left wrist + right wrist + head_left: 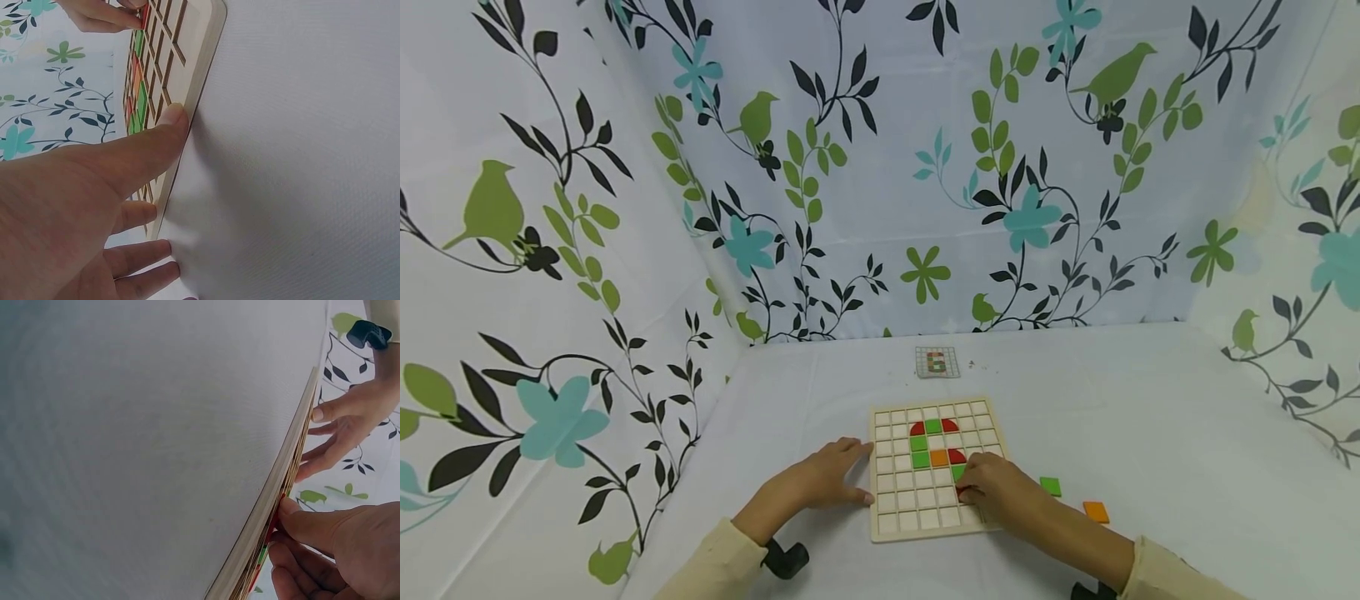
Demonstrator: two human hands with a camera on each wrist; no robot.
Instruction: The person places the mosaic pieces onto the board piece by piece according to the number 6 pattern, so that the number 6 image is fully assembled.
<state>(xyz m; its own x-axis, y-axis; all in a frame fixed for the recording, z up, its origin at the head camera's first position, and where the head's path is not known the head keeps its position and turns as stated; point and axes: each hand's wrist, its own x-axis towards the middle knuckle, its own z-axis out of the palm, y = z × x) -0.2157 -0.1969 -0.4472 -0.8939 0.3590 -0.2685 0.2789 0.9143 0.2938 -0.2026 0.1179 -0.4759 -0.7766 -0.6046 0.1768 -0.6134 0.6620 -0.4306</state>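
A wooden grid board (907,502) lies on the white table, its square cells partly filled with coloured tiles. Red rounded tiles, green square tiles (919,443) and one orange tile (939,457) form a curving figure. My left hand (823,479) steadies the board's left edge, thumb on the rim and fingers spread along the side. At the lower right of the figure, my right hand (1003,492) pinches a red tile (961,493) between thumb and fingers, right at the cells below a green tile (958,472). The fingers hide most of that red tile.
A loose green tile (1050,486) and a loose orange tile (1096,512) lie right of the board. Behind the board is a small gridded pattern card (937,362) showing a similar coloured figure. Patterned cloth (880,208) hangs around the back and sides.
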